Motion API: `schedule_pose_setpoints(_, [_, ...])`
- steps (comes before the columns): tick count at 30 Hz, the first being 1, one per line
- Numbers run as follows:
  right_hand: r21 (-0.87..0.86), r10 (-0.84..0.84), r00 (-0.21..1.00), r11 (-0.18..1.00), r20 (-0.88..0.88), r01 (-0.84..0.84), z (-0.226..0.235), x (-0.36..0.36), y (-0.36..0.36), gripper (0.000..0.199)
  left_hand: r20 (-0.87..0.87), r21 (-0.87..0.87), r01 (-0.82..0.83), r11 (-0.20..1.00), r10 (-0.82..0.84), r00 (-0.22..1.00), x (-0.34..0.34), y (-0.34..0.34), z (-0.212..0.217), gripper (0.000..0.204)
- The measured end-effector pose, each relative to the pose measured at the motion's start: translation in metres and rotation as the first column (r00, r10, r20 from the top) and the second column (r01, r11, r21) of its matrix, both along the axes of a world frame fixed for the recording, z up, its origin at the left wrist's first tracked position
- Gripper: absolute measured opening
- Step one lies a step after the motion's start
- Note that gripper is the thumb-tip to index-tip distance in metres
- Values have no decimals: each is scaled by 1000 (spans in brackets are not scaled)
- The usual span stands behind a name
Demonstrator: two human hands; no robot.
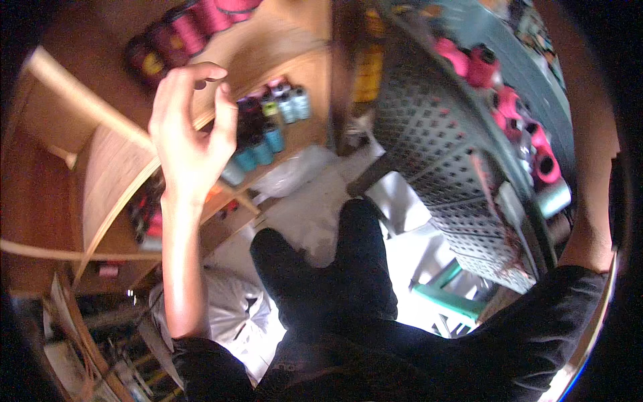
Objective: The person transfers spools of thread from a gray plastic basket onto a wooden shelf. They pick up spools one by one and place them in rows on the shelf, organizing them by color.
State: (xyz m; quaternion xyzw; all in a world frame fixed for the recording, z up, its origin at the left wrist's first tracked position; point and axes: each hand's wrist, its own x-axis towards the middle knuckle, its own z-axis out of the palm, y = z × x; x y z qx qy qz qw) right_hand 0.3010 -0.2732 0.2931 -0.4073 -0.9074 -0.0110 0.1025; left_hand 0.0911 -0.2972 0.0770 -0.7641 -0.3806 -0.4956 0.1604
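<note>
Left hand (192, 127) is up in front of the wooden shelf (120, 177), fingers curled, thumb and index apart, nothing seen in the grip. Right hand out of frame, only its forearm (593, 214) shows at the right edge, so can't tell if it's loaded

Spools: maroon ones (177, 39) in a row above the left hand, blue ones (261, 153) on the shelf just right of its wrist, pink ones (506, 107) in a loose line beyond the grey perforated panel (429, 134). Picture is blurred, contact between left hand and any spool can't be confirmed

Progress, my read: spool handling, no pick made by the left hand at this point. Spools sit both on the shelf and past the panel; how many are left to handle can't be told from this view
</note>
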Motion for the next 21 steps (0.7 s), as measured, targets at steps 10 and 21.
schedule_pose_setpoints(10, [70, -151, 988, 986, -41, 153, -68, -56, 27, 32, -47, -319, -122, 940, 113, 993, -44, 58, -21, 27])
schedule_pose_setpoints(21, [261, -411, 911, 875, -44, 407, -56, 25, -8, 40, -192, -324, -371, 870, 324, 926, -15, 129, -64, 58])
